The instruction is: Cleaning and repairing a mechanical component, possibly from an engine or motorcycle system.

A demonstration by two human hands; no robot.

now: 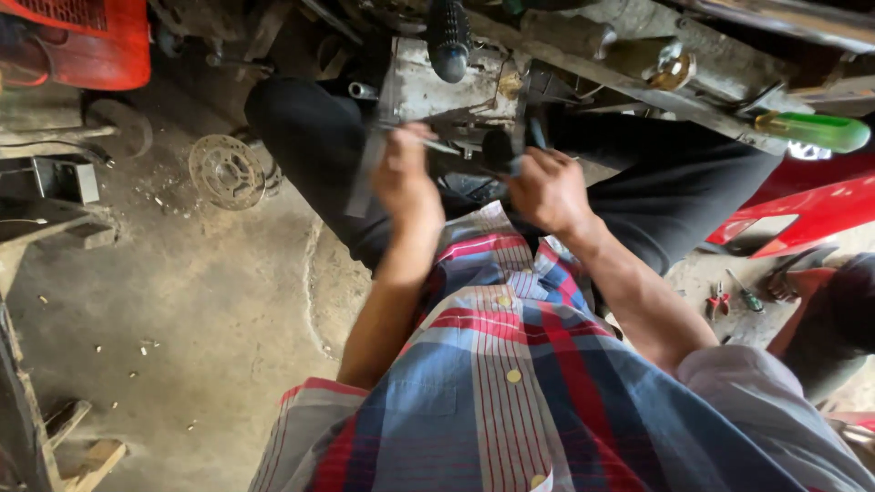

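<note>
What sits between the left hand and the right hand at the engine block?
In the head view, between the left hand and right hand, a thin metal rod runs from the left fingers toward a black tool handle in the right.

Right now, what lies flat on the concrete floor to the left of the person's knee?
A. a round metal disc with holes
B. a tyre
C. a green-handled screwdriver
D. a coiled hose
A: a round metal disc with a ring of holes lies on the floor, left of the dark-trousered knee.
</note>
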